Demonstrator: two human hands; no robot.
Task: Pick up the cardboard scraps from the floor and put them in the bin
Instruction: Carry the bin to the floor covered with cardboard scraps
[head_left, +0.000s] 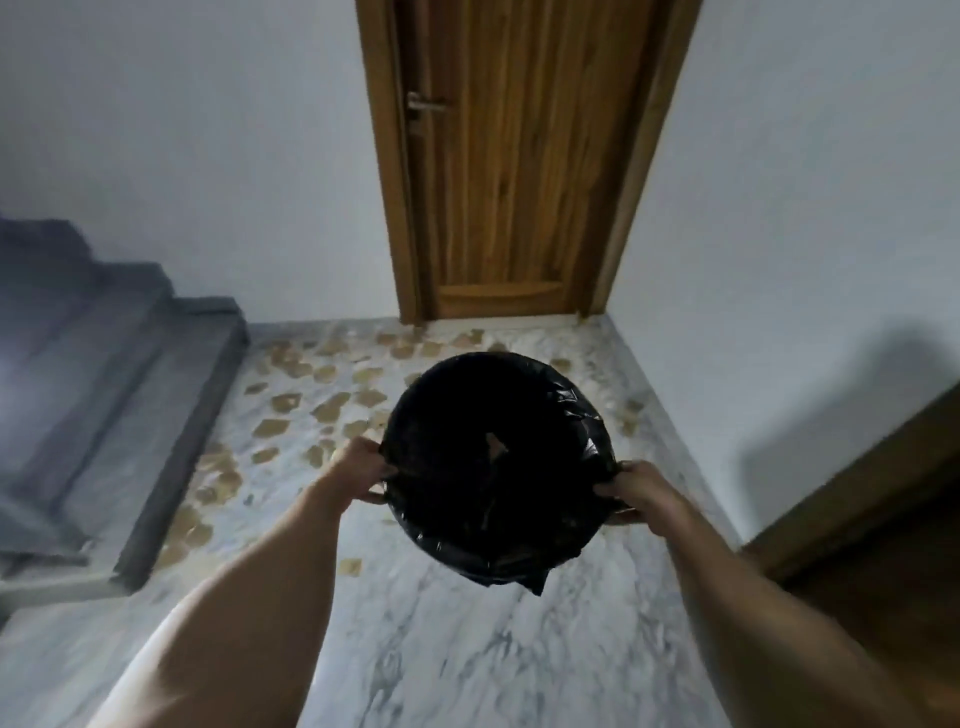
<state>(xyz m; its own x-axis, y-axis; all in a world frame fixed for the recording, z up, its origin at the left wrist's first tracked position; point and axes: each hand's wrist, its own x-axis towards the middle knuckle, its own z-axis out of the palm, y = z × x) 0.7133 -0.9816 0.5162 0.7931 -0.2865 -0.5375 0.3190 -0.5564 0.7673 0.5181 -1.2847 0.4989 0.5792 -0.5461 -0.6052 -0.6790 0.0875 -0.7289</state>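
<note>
black-lined bin (498, 467) held by left hand (361, 467), right hand (636, 491).

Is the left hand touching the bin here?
Touching. The head view shows the left hand with fingers curled over the black-lined rim of the bin; the right hand grips the opposite rim.

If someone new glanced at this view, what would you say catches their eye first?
First the bin, lined with a black bag, held up in the middle of the view, the left hand and right hand gripping its rim on either side. Next the cardboard scraps strewn over the marble floor between the grey steps and the wooden door.
</note>
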